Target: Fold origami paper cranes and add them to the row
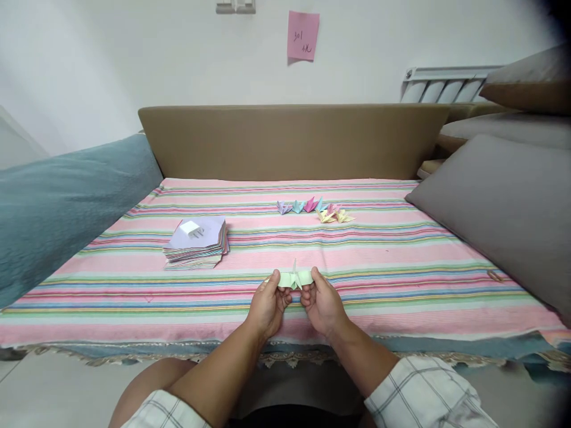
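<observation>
left grip (267,304) and right grip (323,303) each pinching one end of this pale green paper crane (294,280)

Striped cloth-covered seat (366,257) with stacked colored paper (213,235) at left, small paper cranes (311,205) toward the far side, gray cushion (495,208) at right.

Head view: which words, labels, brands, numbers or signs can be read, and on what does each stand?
"301": handwritten, on the pink note on the wall.
Second line of that note: too unclear to read.
No lettering can be made out on the green paper, paper stack or white plug.
</observation>
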Demonstrator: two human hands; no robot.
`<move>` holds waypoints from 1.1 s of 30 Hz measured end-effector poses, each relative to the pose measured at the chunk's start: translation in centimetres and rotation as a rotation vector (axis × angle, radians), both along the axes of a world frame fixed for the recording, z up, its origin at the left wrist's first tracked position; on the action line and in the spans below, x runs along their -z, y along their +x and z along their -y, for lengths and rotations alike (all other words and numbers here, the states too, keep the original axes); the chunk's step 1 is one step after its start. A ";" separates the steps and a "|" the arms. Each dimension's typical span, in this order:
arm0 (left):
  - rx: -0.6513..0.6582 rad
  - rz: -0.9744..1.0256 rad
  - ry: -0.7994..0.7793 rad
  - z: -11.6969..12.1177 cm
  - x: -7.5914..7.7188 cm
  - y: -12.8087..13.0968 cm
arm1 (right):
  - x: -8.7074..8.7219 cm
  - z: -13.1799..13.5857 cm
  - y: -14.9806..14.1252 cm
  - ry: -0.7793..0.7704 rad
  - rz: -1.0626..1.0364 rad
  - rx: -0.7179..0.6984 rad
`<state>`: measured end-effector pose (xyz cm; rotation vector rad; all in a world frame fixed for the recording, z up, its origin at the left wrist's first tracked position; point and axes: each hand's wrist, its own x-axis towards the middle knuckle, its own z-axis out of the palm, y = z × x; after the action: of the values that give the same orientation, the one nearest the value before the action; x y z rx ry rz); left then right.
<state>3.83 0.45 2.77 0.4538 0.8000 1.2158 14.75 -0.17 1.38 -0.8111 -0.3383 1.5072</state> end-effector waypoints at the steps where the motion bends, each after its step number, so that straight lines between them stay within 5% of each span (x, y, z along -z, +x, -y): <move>1: 0.001 0.012 -0.024 0.0 0.0 -0.1 | 0.0 0.0 0.0 -0.004 -0.006 -0.005; 8: 0.066 0.116 -0.216 -0.4 -0.7 -0.8 | -0.1 0.0 0.4 -0.001 -0.023 -0.056; 12: 0.128 0.139 -0.253 -0.5 -1.1 -1.1 | -0.3 -0.7 1.6 0.061 0.158 0.022; 19: 0.375 0.108 -0.290 -0.1 -0.2 -1.4 | -2.1 -0.8 4.3 0.395 0.524 -0.473; 22: 0.453 0.078 -0.290 0.1 0.0 -1.4 | -2.7 -0.5 4.7 0.484 0.600 -0.547; 26: 0.444 0.058 -0.173 -0.2 -0.4 -1.5 | -2.8 -0.7 5.1 0.453 0.644 -0.447; 33: 0.100 -0.076 -0.129 -1.7 -1.0 -2.5 | -1.7 -3.6 6.8 0.308 0.914 0.012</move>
<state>1.32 2.10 3.81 0.4312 0.9042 1.0529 21.56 3.42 3.04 -1.2059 -1.2017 0.9524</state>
